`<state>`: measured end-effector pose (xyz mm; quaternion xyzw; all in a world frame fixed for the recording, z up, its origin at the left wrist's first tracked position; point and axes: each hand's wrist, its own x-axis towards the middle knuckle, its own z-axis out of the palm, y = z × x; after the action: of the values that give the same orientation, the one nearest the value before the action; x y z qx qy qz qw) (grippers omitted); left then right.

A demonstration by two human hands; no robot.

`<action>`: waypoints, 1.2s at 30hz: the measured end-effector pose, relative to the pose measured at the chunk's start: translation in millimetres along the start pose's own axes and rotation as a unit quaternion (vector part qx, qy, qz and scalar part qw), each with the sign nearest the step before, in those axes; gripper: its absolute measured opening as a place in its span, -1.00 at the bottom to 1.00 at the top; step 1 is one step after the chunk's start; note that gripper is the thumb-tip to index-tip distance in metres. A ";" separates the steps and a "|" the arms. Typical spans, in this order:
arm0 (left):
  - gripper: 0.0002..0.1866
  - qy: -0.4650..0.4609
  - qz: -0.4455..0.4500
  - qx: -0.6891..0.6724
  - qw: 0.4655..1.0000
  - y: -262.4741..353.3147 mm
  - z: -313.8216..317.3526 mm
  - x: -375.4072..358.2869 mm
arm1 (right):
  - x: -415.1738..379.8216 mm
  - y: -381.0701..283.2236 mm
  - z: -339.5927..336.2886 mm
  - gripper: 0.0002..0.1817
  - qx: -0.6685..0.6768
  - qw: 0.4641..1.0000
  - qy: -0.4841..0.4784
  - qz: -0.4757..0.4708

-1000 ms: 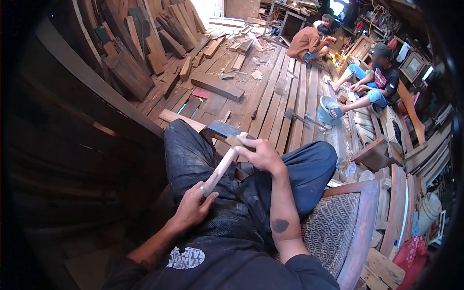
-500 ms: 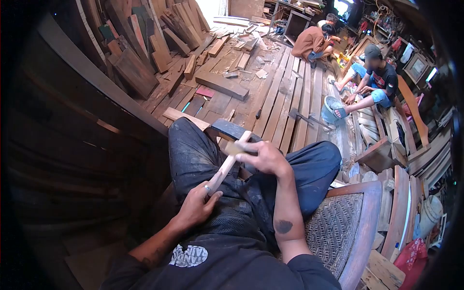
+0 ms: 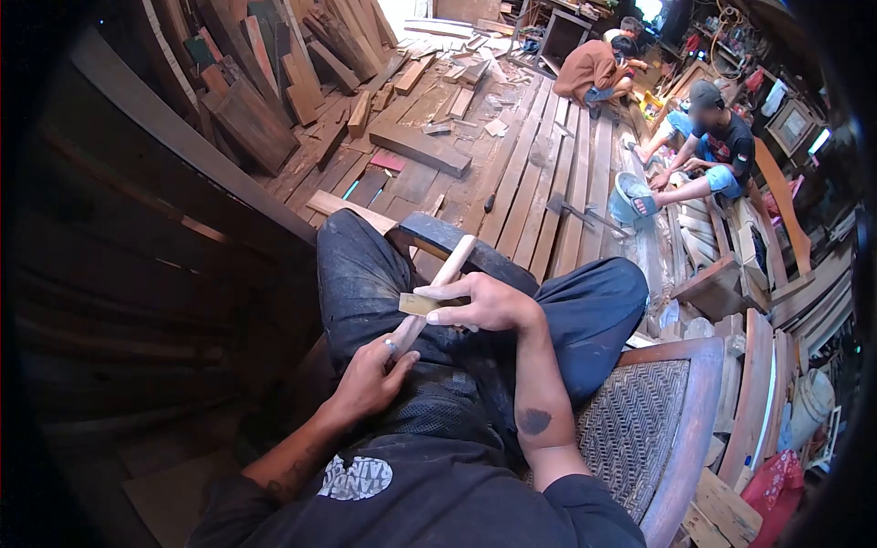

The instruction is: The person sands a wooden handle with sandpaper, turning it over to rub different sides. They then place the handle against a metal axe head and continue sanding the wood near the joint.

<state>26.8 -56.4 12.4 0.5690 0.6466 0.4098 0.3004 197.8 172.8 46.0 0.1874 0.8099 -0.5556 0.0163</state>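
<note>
A pale wooden stick (image 3: 453, 260) slants up from my lap, its far end over a dark curved piece (image 3: 457, 239) between my knees. My left hand (image 3: 373, 373), with a ring on one finger, is wrapped round the stick's near end. My right hand (image 3: 489, 303) pinches a folded tan piece of sandpaper (image 3: 417, 303) against the middle of the stick. Dark print shows on the sandpaper's back. Its underside, against the wood, is hidden.
Wooden boards (image 3: 247, 119) lean at the left. A thick plank (image 3: 420, 149) and scraps lie on the slatted floor. A hammer-like tool (image 3: 574, 212) lies ahead, near a bucket (image 3: 630, 196) beside a seated person (image 3: 717, 137). A woven chair panel (image 3: 635, 429) is at my right.
My right hand has slid the sandpaper down the stick, toward my left hand. My left hand keeps its hold on the near end.
</note>
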 end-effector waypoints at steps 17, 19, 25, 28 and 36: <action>-0.34 -0.007 -0.060 -0.037 0.997 2.6 -3.5 2.7 | 5.2 12.4 -3.6 -0.43 -0.135 0.948 0.283 0.062; -0.34 -0.012 -0.065 -0.047 0.997 4.6 -5.0 1.9 | 0.7 1.6 -5.9 -0.43 -0.132 0.954 0.258 0.076; -0.35 -0.028 -0.066 -0.052 0.996 -7.0 -9.0 3.6 | 2.4 2.8 4.0 -0.42 -0.012 0.999 0.021 -0.042; -0.36 -0.047 -0.112 -0.086 0.989 5.2 -13.6 4.3 | 5.9 22.4 -7.7 -0.40 -0.022 0.978 0.203 -0.040; -0.38 -0.011 -0.071 -0.104 0.992 -5.7 -6.1 3.8 | 8.1 11.3 7.5 -0.39 -0.021 0.996 0.062 -0.062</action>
<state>18.1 -53.9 10.6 0.4913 0.6359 0.4464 0.3937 192.5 171.9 31.1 0.1707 0.8309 -0.5256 -0.0646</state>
